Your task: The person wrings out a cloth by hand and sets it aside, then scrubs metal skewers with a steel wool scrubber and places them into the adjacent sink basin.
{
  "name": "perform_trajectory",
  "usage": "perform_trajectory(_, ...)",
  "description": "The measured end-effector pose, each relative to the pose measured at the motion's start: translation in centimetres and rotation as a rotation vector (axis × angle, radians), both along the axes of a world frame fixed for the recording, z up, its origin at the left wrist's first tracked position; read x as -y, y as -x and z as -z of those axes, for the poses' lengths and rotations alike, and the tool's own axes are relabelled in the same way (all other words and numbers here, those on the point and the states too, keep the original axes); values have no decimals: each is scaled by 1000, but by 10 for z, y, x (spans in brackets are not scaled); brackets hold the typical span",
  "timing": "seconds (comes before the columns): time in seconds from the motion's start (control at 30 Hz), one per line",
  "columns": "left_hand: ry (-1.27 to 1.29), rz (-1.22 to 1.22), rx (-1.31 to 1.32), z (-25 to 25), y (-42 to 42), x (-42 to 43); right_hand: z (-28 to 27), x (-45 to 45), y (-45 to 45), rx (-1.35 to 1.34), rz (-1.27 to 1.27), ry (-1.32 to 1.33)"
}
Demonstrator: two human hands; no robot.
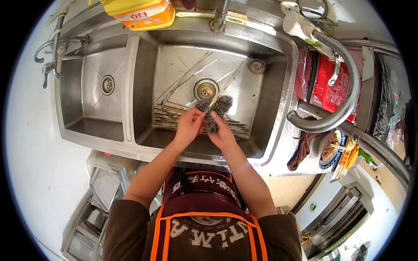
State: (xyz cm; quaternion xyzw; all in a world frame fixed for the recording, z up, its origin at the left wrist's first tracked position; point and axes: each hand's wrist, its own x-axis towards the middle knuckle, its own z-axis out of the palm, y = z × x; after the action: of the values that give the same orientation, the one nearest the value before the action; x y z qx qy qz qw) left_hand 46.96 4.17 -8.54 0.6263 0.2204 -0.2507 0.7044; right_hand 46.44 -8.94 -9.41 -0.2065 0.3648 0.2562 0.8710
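Over the large steel sink [276,108], my two hands are close together near its front. My right hand [223,132] is closed around a dark grey wire scourer [222,106], which spreads out above the fingers. Thin metal skewers [225,87] run up from between the hands toward the back of the sink. My left hand [190,126] is closed at the left side of the scourer, its fingertips pinched on the lower end of the skewers. Many more skewers [167,116] lie across the sink floor. Some of the scourer is hidden by the fingers.
A drain [206,90] and a loose strainer [257,66] are in the sink. A smaller basin [104,61] adjoins at left. Behind stands a yellow jug [143,15]. At right are a curved pipe [348,100], a red basket [333,82] and a plate of food [331,148].
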Motion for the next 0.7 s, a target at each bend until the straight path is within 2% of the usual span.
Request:
perform_trajectory(0.07,-88,53,39,-1,7,5,-5,0,0,-43,-43,42)
perform_trajectory(0.13,-102,91,53,-2,12,7,-13,5,-5,-88,-148,301)
perform_trajectory(0.27,39,84,-31,-7,18,8,-3,9,-2,22,-113,326)
perform_trajectory(0.33,103,72,-63,-16,24,6,6,18,-18,29,34,443)
perform_trajectory(0.37,72,102,-58,-22,31,4,20,30,-29,-36,97,609)
perform_trajectory(0.43,38,136,-53,-31,43,-3,42,67,-63,-4,189,802)
perform_trajectory(0.53,8,145,-92,-36,55,-19,46,118,-100,127,247,947)
perform_trajectory(0.57,-1,103,-132,-33,56,-25,47,115,-96,123,245,941)
perform_trajectory(0.63,-14,59,-137,-31,48,-28,38,103,-88,-78,239,867)
perform_trajectory(0.7,3,37,-128,-32,37,-22,28,71,-51,37,212,434)
